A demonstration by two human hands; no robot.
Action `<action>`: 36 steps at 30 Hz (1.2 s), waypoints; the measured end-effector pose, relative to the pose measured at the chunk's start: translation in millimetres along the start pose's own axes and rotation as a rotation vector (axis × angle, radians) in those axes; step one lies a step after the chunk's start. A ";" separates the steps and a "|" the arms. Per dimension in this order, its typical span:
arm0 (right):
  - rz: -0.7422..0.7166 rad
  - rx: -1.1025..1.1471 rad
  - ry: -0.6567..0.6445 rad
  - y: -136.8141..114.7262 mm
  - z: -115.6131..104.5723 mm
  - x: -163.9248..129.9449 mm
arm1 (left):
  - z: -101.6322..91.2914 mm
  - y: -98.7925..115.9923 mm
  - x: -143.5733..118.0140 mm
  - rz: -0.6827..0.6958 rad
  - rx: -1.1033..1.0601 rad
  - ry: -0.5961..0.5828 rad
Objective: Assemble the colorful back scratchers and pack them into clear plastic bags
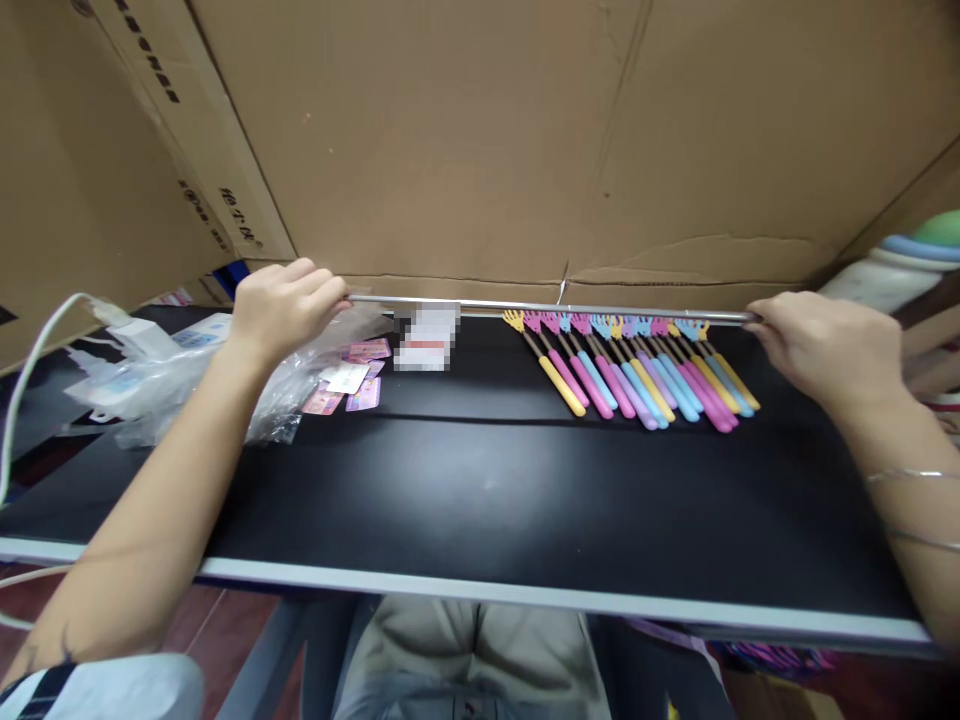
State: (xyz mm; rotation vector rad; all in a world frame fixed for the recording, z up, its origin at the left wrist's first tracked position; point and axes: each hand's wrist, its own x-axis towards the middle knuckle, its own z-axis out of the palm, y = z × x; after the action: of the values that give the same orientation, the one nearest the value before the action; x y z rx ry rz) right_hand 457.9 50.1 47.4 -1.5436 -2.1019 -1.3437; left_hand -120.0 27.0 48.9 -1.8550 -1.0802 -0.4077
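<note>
Thin metal rod (510, 306) along far side of worktop (480, 500) | looks light, stiff, maybe slippery, could bend if pushed hard; best held near both ends | left hand (289, 305), right hand (832, 345): fingers clamped on it

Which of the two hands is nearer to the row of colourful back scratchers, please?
The right. The right hand grips the metal rod just right of the back scratchers; the left hand holds its other end, farther off to their left.
</note>
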 end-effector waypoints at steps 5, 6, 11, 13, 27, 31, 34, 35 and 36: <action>0.005 0.052 -0.084 -6.4 -2.2 -0.1 | 1.7 11.5 3.0 -0.014 -0.108 -0.040; 0.007 0.059 -0.083 -7.8 -3.4 0.1 | 1.9 13.6 3.4 -0.017 -0.095 -0.034; 0.017 0.092 -0.063 -12.8 -9.7 2.4 | 5.2 16.9 0.6 -0.009 -0.051 0.014; 0.013 0.106 -0.074 -14.1 -11.0 3.6 | 8.3 17.2 -1.4 0.000 -0.060 0.024; -0.510 0.510 0.076 -138.6 -64.6 -3.2 | -36.5 148.1 29.1 0.260 -0.368 0.079; -0.558 0.484 0.120 -154.6 -76.9 -5.8 | -41.1 166.9 25.6 0.279 -0.465 0.068; -0.562 0.471 0.121 -154.4 -78.4 -4.9 | -38.2 168.7 24.6 0.271 -0.498 0.064; -0.553 0.469 0.127 -153.2 -78.7 -4.2 | -38.2 168.3 25.3 0.269 -0.500 0.060; -0.543 0.468 0.133 -151.6 -79.0 -3.4 | -38.9 167.6 26.5 0.269 -0.498 0.059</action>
State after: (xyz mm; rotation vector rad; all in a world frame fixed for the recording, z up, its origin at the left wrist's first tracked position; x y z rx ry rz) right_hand 306.0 -17.7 7.9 -0.7101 -2.6036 -0.9361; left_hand 37.3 -24.2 -5.5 -2.3727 -0.7120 -0.6073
